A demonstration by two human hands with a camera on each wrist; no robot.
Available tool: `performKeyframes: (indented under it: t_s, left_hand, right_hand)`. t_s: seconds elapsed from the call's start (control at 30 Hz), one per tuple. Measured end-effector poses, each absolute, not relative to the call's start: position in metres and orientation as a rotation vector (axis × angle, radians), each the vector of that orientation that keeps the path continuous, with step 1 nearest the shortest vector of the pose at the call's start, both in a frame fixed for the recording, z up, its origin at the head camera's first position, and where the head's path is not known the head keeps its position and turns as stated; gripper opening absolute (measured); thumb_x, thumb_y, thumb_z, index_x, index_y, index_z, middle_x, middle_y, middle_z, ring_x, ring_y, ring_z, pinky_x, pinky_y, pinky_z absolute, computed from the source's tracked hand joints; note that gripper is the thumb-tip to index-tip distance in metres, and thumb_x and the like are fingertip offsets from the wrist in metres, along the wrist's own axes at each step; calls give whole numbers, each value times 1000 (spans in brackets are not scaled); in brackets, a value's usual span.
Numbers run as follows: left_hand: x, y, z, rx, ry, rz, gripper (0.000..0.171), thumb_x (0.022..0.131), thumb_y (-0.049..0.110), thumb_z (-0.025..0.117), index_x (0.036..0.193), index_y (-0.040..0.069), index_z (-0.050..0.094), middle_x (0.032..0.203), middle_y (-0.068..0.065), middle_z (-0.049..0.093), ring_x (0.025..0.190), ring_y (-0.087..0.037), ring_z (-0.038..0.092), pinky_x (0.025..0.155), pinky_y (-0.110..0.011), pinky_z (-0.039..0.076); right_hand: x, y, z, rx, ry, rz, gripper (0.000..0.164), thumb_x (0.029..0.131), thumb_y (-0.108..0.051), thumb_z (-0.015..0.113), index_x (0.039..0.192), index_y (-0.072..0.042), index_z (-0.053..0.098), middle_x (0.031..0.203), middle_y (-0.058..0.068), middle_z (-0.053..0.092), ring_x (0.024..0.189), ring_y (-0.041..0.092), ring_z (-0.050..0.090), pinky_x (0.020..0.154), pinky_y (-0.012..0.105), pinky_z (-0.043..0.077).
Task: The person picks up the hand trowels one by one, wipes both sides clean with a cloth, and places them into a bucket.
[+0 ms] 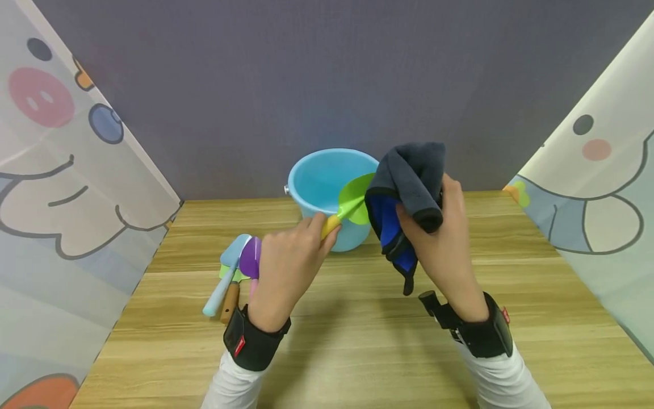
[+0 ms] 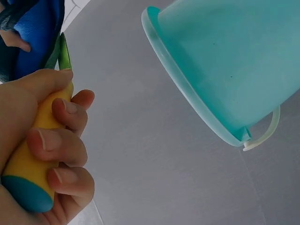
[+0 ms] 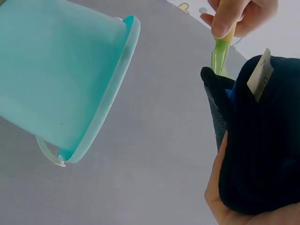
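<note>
My left hand (image 1: 283, 267) grips the yellow handle (image 2: 44, 124) of a toy shovel with a green blade (image 1: 352, 196). The handle's blue-green end shows at the heel of the palm in the left wrist view. My right hand (image 1: 447, 250) holds a bunched cloth (image 1: 411, 170), dark grey on one side and blue on the other, with black edging. Part of the blade is hidden behind the cloth, which lies against it. A pale label (image 3: 260, 77) sticks up from the cloth. Both things are held in the air in front of a light blue bucket (image 1: 349, 238).
The bucket stands upright at the table's back, near a grey wall (image 1: 245, 102). On the wooden table (image 1: 357, 352), left of my left hand, lie a light blue toy shovel (image 1: 234, 255), a purple scoop (image 1: 250, 258) and a brown-handled tool (image 1: 230, 302). Cartoon-printed panels flank both sides.
</note>
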State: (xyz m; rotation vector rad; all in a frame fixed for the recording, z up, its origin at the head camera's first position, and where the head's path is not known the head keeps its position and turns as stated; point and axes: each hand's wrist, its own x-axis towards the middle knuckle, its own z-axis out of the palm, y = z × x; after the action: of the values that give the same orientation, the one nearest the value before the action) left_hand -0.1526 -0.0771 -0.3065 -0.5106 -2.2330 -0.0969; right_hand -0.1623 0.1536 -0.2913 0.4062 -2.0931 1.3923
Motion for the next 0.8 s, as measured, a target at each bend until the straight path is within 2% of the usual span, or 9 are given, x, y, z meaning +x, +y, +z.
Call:
performKeyframes:
  t_s: [0.1,0.23,0.37,0.5,0.57,0.7,0.8]
  left_hand:
    - [-154,-77,-307,-510,-2233,-107,34,97,36,70,81,9,56,56,5,35,44,-8,23,42,-22,15]
    - [-154,-77,-308,-506,-2236,-107,34,96,36,71,81,9,56,56,5,35,44,-8,23,42,-23,15]
    - [-154,-76,-308,-499,-2243,-100,35,96,37,71,81,9,56,56,5,34,44,-8,23,43,-22,14]
    - [-154,-76,-309,-497,-2249,-97,35,96,37,71,81,9,56,56,5,34,43,-8,24,43,-23,14]
    - [-154,-76,-309,-496,-2253,-93,35,96,38,71,81,10,55,56,5,35,43,-8,24,43,-23,15]
    - [-154,-75,-309,-494,-2260,-84,34,96,36,72,80,10,55,56,4,36,42,-9,24,43,-23,14]
    - [-153,-75,-309,-500,-2263,-86,33,95,33,72,80,11,54,56,4,35,43,-9,22,44,-23,12]
  right_hand:
    - [-160,152,-290,419,-2044,1489,63,94,-10,68,149,-19,40,133,-6,49,107,15,56,88,26,46]
    - [-156,150,-289,428,-1991,1545,60,93,-7,67,146,-17,40,133,-7,49,105,19,60,86,24,49]
    - [-154,147,-289,469,-1985,1511,58,92,-6,68,143,-13,41,135,0,51,106,19,59,87,24,49]
    - [-153,145,-291,510,-2043,1361,51,89,-5,72,135,-3,48,124,12,58,96,11,59,80,22,46]
    - [-152,144,-293,533,-2054,1286,47,87,-6,74,129,0,53,120,16,58,98,9,56,82,24,44]
    - [-152,139,-296,604,-2025,1240,39,85,-7,76,121,-2,65,121,21,50,102,13,47,85,30,38]
    - [-150,136,-299,615,-2025,1238,43,83,-9,77,125,-7,68,119,19,53,98,15,48,83,29,38]
